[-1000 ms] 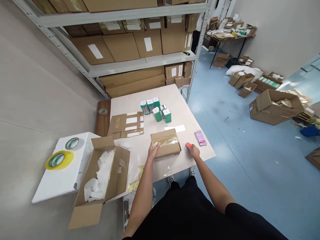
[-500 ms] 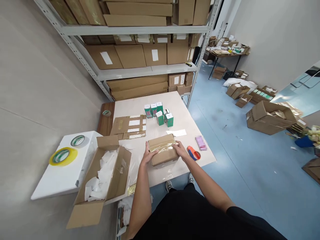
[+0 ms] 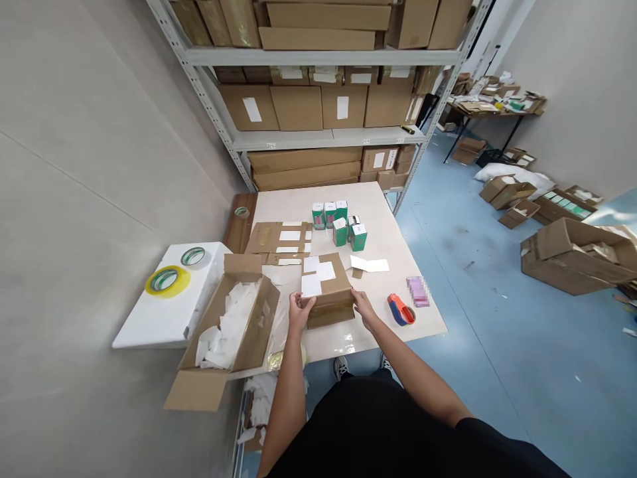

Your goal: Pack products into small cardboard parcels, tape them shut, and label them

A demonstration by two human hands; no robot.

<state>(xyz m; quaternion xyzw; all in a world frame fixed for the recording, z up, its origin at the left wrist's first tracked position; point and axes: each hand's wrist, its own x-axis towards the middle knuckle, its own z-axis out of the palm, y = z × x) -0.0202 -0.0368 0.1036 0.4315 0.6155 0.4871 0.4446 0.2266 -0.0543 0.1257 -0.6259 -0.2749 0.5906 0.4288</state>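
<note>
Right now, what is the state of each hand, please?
Left hand: holding the cardboard box at its left side.
Right hand: holding the same box at its right side.

1. The single view comes from a camera worn on the person's head, facing forward and steeply down.
2. The forearms (image 3: 286,398) and black shirt (image 3: 378,431) enter from the bottom edge, with the shoes (image 3: 341,367) just above the shirt.
3. The left hand (image 3: 300,312) and right hand (image 3: 363,307) sit below mid-picture, at arm's reach from the lens, either side of the box (image 3: 329,292).
4. The table (image 3: 384,229) is seen from above its near edge.
5. Ahead, the shelf (image 3: 318,58) runs out of the top.
6. The wide angle takes in wall (image 3: 99,166) at left and floor (image 3: 448,229) at right.
</note>
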